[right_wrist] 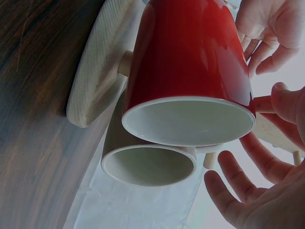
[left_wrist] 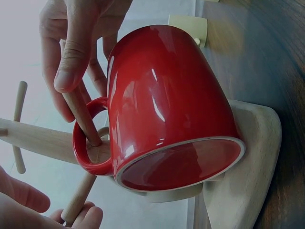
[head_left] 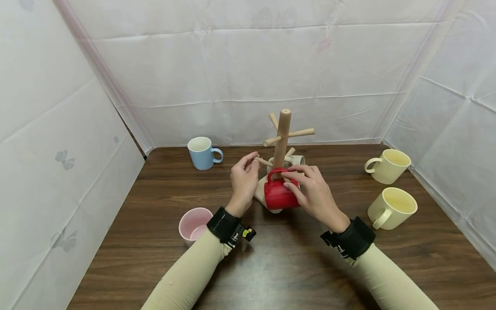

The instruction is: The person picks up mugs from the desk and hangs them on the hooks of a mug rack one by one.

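Observation:
A wooden mug tree (head_left: 283,137) stands mid-table with pegs at two heights. On a lower front peg (left_wrist: 82,114) hangs a red mug (head_left: 277,198), its handle (left_wrist: 81,155) looped round the peg and its body tilted sideways. My right hand (head_left: 315,193) pinches that peg's end between thumb and finger, beside the mug's handle. With its fingertips, my left hand (head_left: 245,181) grips the end of the lower left peg (head_left: 264,162), which carries no mug. Behind the red mug a whitish mug (right_wrist: 147,164) hangs on the tree, partly hidden.
A light blue mug (head_left: 202,157) stands at the back left. Near my left wrist is a pink mug (head_left: 193,221), partly covered by the forearm. Two pale yellow mugs, one farther back (head_left: 389,170) and one nearer (head_left: 393,211), stand at the right. White sheeting (head_left: 232,77) encloses the table.

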`<act>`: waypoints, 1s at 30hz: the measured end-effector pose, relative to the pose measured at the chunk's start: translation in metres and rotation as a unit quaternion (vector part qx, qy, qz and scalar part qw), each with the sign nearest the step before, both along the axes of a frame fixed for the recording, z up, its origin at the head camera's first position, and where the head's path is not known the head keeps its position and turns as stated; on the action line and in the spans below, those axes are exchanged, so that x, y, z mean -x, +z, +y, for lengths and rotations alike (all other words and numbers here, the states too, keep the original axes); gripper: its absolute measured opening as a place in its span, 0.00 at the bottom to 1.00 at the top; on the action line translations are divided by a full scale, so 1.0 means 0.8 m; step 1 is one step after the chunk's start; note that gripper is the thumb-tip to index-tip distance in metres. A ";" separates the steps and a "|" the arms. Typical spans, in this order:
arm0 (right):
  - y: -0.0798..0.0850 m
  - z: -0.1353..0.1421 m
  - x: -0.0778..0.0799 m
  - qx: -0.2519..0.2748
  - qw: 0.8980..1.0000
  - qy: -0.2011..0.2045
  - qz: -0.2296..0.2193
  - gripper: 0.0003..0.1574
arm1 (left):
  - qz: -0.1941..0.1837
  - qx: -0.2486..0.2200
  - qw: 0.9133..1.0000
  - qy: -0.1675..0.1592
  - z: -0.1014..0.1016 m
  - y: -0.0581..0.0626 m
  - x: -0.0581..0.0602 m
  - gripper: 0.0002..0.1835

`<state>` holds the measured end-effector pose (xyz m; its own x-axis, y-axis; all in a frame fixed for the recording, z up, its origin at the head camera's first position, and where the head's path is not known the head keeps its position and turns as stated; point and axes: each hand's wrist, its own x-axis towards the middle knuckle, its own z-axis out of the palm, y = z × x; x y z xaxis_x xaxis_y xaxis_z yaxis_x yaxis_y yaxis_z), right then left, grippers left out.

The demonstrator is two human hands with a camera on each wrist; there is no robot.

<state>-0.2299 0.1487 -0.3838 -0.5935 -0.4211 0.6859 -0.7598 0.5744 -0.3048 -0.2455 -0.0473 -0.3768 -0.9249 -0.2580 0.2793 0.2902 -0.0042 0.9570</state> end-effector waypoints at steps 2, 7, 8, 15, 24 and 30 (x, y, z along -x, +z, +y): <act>0.000 -0.001 0.000 0.001 1.000 -0.001 0.001 0.21 | -0.001 -0.004 1.000 -0.001 -0.001 0.000 0.001 0.13; -0.003 -0.001 -0.001 0.002 1.000 -0.007 0.004 0.22 | -0.010 -0.002 1.000 0.005 -0.003 0.000 -0.002 0.12; -0.004 0.000 -0.001 0.003 1.000 -0.009 0.005 0.21 | -0.011 -0.002 1.000 0.006 -0.003 0.000 -0.003 0.12; -0.006 0.010 0.007 0.006 1.000 -0.027 -0.001 0.20 | -0.006 0.001 1.000 0.007 -0.005 -0.003 -0.017 0.14; -0.012 0.025 0.030 0.034 0.999 -0.015 0.011 0.20 | 0.043 0.040 0.998 0.021 -0.002 -0.010 -0.043 0.15; -0.013 0.036 0.049 0.064 0.997 -0.031 -0.018 0.17 | 0.080 0.041 0.996 0.019 0.005 0.006 -0.071 0.15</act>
<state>-0.2687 0.1774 -0.3939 -0.6407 -0.2928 0.7097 -0.7110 0.5751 -0.4046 -0.1885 -0.0432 -0.3720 -0.8572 -0.2621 0.4433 0.4367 0.0861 0.8955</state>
